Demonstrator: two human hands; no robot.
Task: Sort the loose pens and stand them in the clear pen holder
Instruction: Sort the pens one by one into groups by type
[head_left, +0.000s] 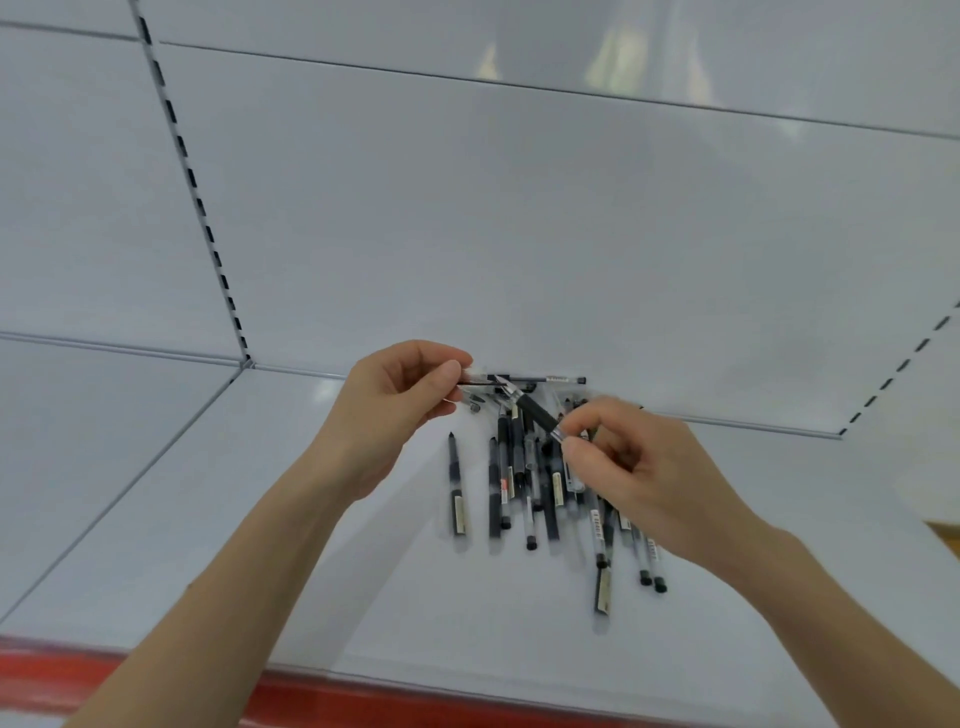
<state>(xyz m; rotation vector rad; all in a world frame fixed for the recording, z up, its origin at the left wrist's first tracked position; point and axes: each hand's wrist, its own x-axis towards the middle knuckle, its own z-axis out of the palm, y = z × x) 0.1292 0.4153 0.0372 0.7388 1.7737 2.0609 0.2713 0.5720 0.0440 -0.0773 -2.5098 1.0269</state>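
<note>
Pinching a slim pen (540, 380) by its end in the left hand (400, 410), a black-grip pen (535, 411) aimed at 10 o'clock in the right hand (649, 473). Mid-sort: loose pens (498, 488) heaped at 6 o'clock on the white shelf (260, 493). Clear pen holder out of view; next, probably locating it, standing both upright

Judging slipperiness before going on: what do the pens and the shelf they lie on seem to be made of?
Pens: likely plastic, clear barrels showing dark ink, black caps, paper labels. The black pen in the right hand has a matte grip, maybe rubber, and a shiny silvery ring. Shelf: probably painted metal, smooth, glossy white, showing soft reflections.
</note>
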